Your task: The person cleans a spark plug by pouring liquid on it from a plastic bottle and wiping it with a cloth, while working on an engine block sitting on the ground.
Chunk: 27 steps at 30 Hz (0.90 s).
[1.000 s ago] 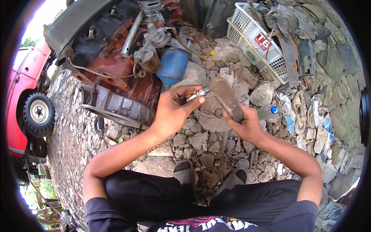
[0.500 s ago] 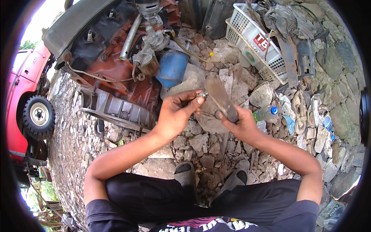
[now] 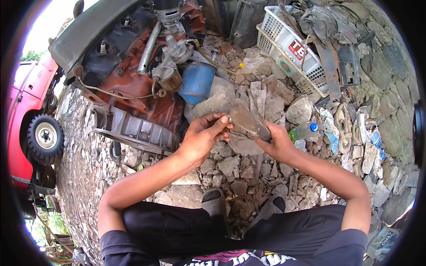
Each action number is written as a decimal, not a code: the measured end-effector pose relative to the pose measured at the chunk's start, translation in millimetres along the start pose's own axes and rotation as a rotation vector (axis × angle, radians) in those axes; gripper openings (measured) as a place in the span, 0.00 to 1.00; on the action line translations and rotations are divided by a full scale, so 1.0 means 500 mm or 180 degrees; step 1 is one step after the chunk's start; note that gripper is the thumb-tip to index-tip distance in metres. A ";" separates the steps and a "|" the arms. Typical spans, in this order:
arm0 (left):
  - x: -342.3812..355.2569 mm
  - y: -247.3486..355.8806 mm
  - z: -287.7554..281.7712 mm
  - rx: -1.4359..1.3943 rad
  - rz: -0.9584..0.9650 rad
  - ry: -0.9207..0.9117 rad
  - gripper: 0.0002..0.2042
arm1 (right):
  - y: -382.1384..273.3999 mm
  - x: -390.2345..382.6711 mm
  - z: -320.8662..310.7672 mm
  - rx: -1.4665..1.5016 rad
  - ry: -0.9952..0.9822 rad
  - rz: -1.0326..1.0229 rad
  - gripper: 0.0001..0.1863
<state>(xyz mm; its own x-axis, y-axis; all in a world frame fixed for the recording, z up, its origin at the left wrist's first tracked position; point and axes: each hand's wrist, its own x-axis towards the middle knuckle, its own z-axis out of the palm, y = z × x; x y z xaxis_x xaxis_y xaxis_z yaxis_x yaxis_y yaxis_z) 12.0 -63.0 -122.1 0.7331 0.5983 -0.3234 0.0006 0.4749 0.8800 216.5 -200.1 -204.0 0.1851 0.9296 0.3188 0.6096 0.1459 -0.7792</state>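
Note:
Between the thumb and fingers of my left hand [image 3: 206,133] is a small metal part [image 3: 229,119], mostly covered by the fingertips. My right hand [image 3: 278,142] is wrapped around the grey end of a flat, brown, paddle-shaped tool [image 3: 249,122]. The tool is smeared by motion, so its working face cannot be made out. Its brown end meets or lies very close to the metal part. Both hands are held over rubble and a grey cloth [image 3: 252,144], right of a reddish-brown engine block [image 3: 133,73] with a blue oil filter [image 3: 196,83].
A white plastic crate [image 3: 290,42] with a dark cloth on it leans at the back right. A clear bottle with a blue cap [image 3: 304,131] lies right of my right hand. Stones and litter cover the ground around my sandals [image 3: 215,206]. A red vehicle [image 3: 33,111] stands far left.
The brown tool's end has dropped and moved slightly left over the metal part, which shows less now. My right wrist has turned a little; my left hand is nearly in place.

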 end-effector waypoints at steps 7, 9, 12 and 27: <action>0.011 -0.015 -0.040 -0.0506 -0.0206 0.0084 0.13 | 0.008 -0.014 -0.028 0.0202 -0.0109 0.0543 0.14; 0.010 -0.017 -0.032 -0.0482 -0.0196 0.0093 0.13 | -0.010 -0.003 -0.027 0.0229 -0.0032 0.0317 0.13; 0.011 -0.020 -0.014 -0.0441 -0.0151 0.0028 0.14 | -0.028 0.013 -0.016 0.0165 -0.0077 -0.0035 0.12; 0.002 -0.008 -0.014 -0.0543 -0.0269 -0.0213 0.16 | -0.014 0.017 0.001 0.0081 -0.0047 -0.0128 0.12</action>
<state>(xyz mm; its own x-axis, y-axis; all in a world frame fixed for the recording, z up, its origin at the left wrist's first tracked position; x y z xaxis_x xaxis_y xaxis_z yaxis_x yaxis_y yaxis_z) 8.0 -59.9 -128.2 0.7788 0.5102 -0.3648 -0.0471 0.6275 0.7772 213.6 -192.8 -196.2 0.1492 0.9277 0.3423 0.5964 0.1917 -0.7795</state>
